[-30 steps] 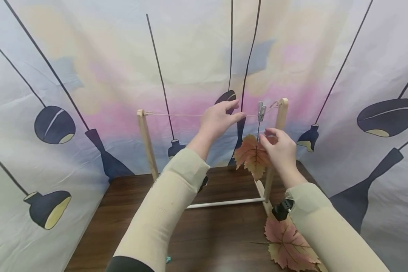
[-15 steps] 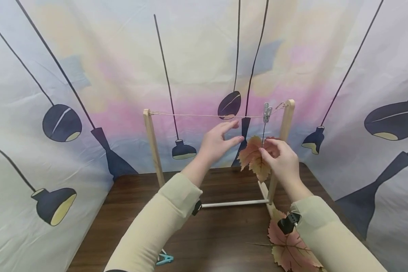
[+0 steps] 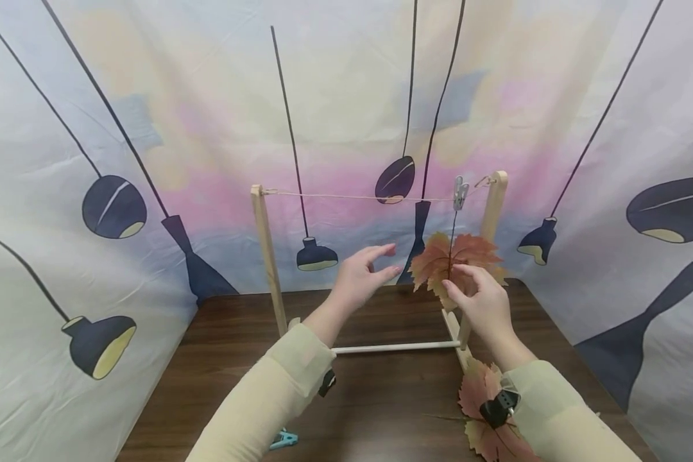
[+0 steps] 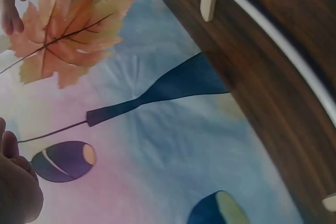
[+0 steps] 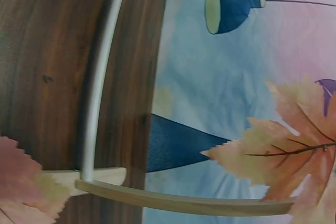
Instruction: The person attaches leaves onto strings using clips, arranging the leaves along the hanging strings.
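Note:
An orange-red artificial maple leaf [image 3: 430, 260] hangs by its dark stem from a grey clothespin [image 3: 459, 194] on the string [image 3: 346, 196]. The string spans the two wooden posts of a drying rack [image 3: 268, 256]. My right hand [image 3: 484, 300] is in front of the leaf's lower part, thumb and forefinger apart; whether it touches the leaf I cannot tell. My left hand [image 3: 359, 276] hovers left of the leaf, below the string, fingers relaxed and holding nothing. The left wrist view also shows the leaf [image 4: 68, 40] and part of my left hand [image 4: 18, 190].
A second maple leaf [image 3: 479, 391] lies on the brown table [image 3: 393, 398], partly under my right forearm. A teal clothespin [image 3: 284, 439] lies beside my left sleeve. A white rod [image 3: 398, 347] joins the rack's feet. Behind hangs a lamp-patterned cloth [image 3: 346, 96].
Both hands have come down from around the string and stem, the left from beside the string, the right along the leaf. The leaf stays hanging from the grey clothespin. The head view has shifted slightly.

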Demonstrator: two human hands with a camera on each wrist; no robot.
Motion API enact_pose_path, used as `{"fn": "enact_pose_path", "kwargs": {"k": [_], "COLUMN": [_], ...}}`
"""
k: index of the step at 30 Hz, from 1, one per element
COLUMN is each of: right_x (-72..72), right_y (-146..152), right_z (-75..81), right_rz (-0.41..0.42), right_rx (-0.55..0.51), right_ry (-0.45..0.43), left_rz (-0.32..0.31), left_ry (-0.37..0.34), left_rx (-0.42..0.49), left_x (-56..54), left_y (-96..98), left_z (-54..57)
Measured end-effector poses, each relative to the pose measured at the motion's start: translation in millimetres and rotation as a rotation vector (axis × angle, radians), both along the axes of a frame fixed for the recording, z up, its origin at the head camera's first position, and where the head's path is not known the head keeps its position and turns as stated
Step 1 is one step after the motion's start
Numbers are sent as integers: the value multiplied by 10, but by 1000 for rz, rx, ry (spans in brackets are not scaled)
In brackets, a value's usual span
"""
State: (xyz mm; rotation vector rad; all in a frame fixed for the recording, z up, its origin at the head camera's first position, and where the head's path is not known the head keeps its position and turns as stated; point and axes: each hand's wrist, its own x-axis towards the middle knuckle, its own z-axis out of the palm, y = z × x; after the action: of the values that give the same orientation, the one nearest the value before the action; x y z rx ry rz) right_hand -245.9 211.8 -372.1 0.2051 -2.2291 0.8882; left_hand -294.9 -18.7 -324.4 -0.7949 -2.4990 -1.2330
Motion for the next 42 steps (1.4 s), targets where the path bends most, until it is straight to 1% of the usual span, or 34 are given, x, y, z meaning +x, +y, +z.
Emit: {"fn": "enact_pose_path", "kwargs": {"k": [5,10,17,20,27,29,31,35,39,42], "right_x": [55,95,139,155,209,224,241,285,335,364], "right_y": [-1,-6,-15,1,94,126,157,210,238,239], "right_z": [-128,-294,-532,-624,-845,-911,-980,-1109,-1215,-1278], "right_rz": [11,14,6,6,25,50,84,143,159,152], "right_rx": [9,33,26,16,19,21,16,3,4,17], "right_ry": [-21,-70,-86,-114,-212,-254,-315,-422,-458,-481], "left_rz": [5,39,70,81,115,120,128,144,135,146], "left_ry": [-87,-169,-201,-222,-268,-286,-302,-319,-325,-333], "left_rx": [20,68,67,69,27,19,16,22,35,38], "left_x": [23,43,74,99,147,157,172,223,273,297], "left_y": [-75,-162,-282,-341,-486,-524,-564,-619,-643,-674], "left_z": [-190,-407,-705,-814,-1026,-1089,-1160,-1289,-1385,-1440]}}
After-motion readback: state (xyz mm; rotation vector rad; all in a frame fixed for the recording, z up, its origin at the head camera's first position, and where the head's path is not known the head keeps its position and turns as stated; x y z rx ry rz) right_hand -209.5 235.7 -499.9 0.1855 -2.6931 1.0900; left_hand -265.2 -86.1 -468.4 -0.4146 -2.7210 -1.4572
